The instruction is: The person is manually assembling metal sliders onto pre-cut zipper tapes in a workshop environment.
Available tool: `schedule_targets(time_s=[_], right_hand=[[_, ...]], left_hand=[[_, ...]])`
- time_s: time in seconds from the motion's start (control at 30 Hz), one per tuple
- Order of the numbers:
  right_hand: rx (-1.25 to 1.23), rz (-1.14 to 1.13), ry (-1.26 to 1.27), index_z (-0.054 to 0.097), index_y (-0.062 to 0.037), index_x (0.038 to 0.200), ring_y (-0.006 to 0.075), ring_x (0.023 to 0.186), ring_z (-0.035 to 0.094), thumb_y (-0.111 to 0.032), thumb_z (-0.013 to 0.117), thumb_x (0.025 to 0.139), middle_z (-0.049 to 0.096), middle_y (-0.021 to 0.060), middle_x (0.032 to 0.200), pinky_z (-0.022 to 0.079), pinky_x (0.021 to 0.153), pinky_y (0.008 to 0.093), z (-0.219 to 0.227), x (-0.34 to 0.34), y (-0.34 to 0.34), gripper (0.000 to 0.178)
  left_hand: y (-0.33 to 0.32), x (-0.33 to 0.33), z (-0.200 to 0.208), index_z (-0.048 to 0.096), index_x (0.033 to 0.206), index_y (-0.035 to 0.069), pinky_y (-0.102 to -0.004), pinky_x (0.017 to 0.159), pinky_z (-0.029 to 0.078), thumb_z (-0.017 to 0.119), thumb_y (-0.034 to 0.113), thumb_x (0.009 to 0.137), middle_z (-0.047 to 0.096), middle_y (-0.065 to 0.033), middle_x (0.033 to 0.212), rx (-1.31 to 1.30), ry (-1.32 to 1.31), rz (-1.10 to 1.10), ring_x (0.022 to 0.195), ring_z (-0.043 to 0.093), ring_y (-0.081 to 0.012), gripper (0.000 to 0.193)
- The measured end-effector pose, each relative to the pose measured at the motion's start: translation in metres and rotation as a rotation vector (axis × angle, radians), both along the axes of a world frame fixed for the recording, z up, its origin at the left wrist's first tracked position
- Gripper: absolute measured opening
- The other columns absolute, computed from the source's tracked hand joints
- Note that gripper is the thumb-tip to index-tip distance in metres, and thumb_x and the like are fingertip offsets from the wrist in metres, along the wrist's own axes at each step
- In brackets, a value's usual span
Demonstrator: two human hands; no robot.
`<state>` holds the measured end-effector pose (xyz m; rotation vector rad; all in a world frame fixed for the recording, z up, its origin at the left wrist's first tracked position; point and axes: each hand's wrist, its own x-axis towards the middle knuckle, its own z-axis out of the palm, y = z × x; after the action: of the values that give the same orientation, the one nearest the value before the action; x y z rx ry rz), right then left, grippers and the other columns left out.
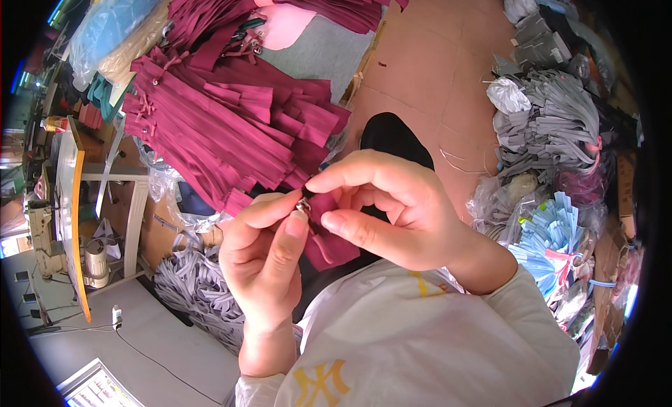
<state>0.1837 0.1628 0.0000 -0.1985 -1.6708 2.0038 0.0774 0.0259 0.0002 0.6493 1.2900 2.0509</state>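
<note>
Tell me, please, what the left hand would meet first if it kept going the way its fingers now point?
The left hand points up and right, where its fingertips already touch the small metal zipper slider on the maroon strip. Just beyond is the right hand; depth is unclear.

Both hands are meeting at the centre: the left hand [262, 256] is pinching a small metal slider [303, 205] against a maroon zipper strip [329, 242] that the right hand [388, 207] is gripping. Maroon strips [231, 120] are lying heaped far left; grey bundles [553, 123] are sitting right.
</note>
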Motion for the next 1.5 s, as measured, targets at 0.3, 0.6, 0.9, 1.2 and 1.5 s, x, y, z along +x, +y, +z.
schedule_targets(time_s=[0.3,0.6,0.9,1.2,1.5], right_hand=[[-0.077,0.046,0.09,0.055,0.002,0.119,0.0112,0.079,0.065,0.004,0.065,0.089,0.064,0.007,0.092,0.056,0.072,0.0249,-0.001,0.001,0.003,0.031],[0.0,0.001,0.078,0.056,0.0014,0.109,0.0109,0.079,0.067,0.005,0.064,0.089,0.064,0.0073,0.09,0.057,0.068,0.0243,0.004,0.006,0.002,0.022],[0.029,0.02,0.17,0.05,0.0034,0.112,0.0176,0.094,0.066,0.016,0.063,0.086,0.058,0.0124,0.105,0.057,0.079,0.0279,-0.005,0.001,0.004,0.032],[0.16,0.013,0.218,0.053,0.0062,0.119,0.0217,0.094,0.067,0.017,0.063,0.085,0.059,0.0157,0.107,0.056,0.081,0.0304,-0.007,-0.002,0.005,0.037],[0.153,0.0,0.209,0.059,0.0071,0.114,0.0207,0.089,0.065,0.016,0.065,0.084,0.061,0.0176,0.105,0.054,0.074,0.0285,-0.009,0.001,0.004,0.031]], left_hand=[[-0.002,-0.003,-0.006,0.066,0.109,-0.004,-0.0221,0.079,0.044,0.066,-0.009,0.088,0.061,-0.0129,0.105,0.039,0.206,0.007,0.089,0.056,-0.0134,0.022],[-0.003,-0.006,0.001,0.067,0.106,-0.004,-0.0207,0.07,0.044,0.067,-0.011,0.086,0.06,-0.014,0.103,-0.065,0.556,0.037,0.081,0.056,-0.0131,0.021],[-0.001,0.004,0.009,0.068,0.098,-0.004,-0.0266,0.067,0.053,0.069,-0.009,0.083,0.061,-0.0164,0.098,-0.044,0.794,0.088,0.078,0.064,-0.0198,0.016],[-0.005,0.0,0.003,0.067,0.101,-0.002,-0.0279,0.068,0.054,0.078,0.0,0.079,0.064,-0.0149,0.096,-0.038,0.72,0.144,0.078,0.065,-0.0199,0.024],[-0.005,-0.005,0.002,0.067,0.093,-0.001,-0.0284,0.069,0.054,0.076,-0.003,0.08,0.065,-0.0152,0.093,-0.004,0.799,0.108,0.079,0.066,-0.021,0.017]])
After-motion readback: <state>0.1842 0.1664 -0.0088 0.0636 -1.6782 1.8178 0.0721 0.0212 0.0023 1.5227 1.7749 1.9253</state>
